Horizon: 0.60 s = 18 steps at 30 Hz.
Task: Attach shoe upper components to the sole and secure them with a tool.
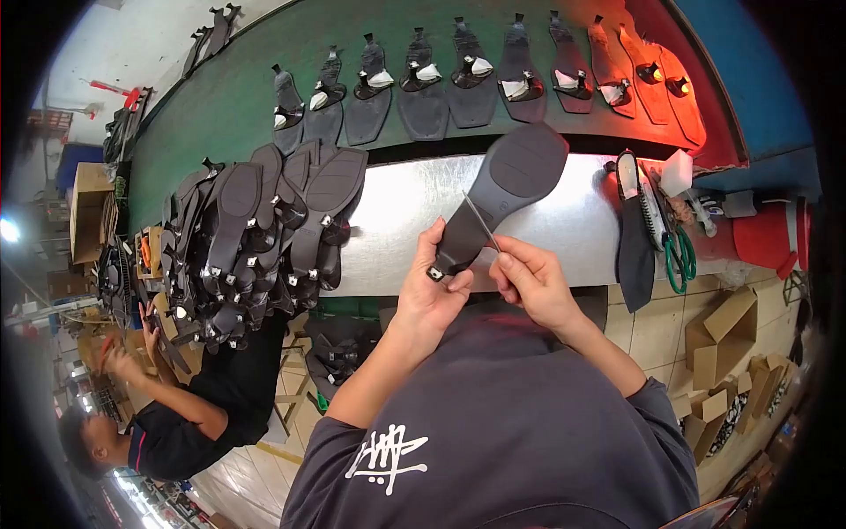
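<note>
Bright sheet metal covers the bench [414, 198] across the middle of the frame, and above it a green conveyor belt [238, 97] curves along the top, carrying a row of dark sandals [423, 88] laid sole-down, the ones at upper right washed in red light. A heap of finished sandals [256, 238] is stacked on the bench at centre left, just beside the working hands. At right lie one more sandal [633, 238], green-handled scissors [680, 256] and a brush, with cardboard boxes [727, 339] on the tiled floor below. Another person [176, 414] in black works at lower left.

At centre, the left hand [429, 295] grips the heel end of a dark sandal sole [502, 189], fingers closed around it, held tilted with its underside facing up over the bench. The right hand [529, 278] pinches a thin metal tool [481, 220] whose tip lies against the sole. What the tool is stays hard to make out, and the sandal's upper side is hidden.
</note>
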Available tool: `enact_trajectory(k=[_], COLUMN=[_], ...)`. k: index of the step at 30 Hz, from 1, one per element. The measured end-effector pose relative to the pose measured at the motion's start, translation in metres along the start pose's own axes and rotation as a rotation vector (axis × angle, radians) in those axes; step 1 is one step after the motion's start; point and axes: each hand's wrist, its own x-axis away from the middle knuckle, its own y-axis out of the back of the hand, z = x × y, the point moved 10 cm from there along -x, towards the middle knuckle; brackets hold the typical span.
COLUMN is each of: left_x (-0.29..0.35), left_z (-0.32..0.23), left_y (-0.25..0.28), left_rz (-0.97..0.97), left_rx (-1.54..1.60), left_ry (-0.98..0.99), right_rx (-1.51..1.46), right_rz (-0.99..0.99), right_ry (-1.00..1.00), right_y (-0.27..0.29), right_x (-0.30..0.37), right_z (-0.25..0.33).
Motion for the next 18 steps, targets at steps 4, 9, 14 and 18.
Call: enact_trajectory(k=[4, 9, 14, 18], left_x=[0.021, 0.044, 0.043, 0.033], left_z=[-0.049, -0.072, -0.07, -0.064], left_y=[-0.014, -0.04, -0.032, -0.019], left_rz=[-0.204, -0.189, -0.22, -0.309], left_rx=[-0.458, -0.713, -0.641, -0.399], left_ry=[-0.564, -0.988, -0.826, -0.631], right_rx=[-0.08, -0.3, -0.339, 0.224], right_rz=[0.172, 0.162, 0.154, 0.077], right_ry=[-0.245, -0.349, -0.315, -0.031], right_y=[-0.024, -0.042, -0.03, -0.024], right_x=[0.015, 0.018, 0.01, 0.004], right_z=[0.004, -0.004, 0.001, 0.022])
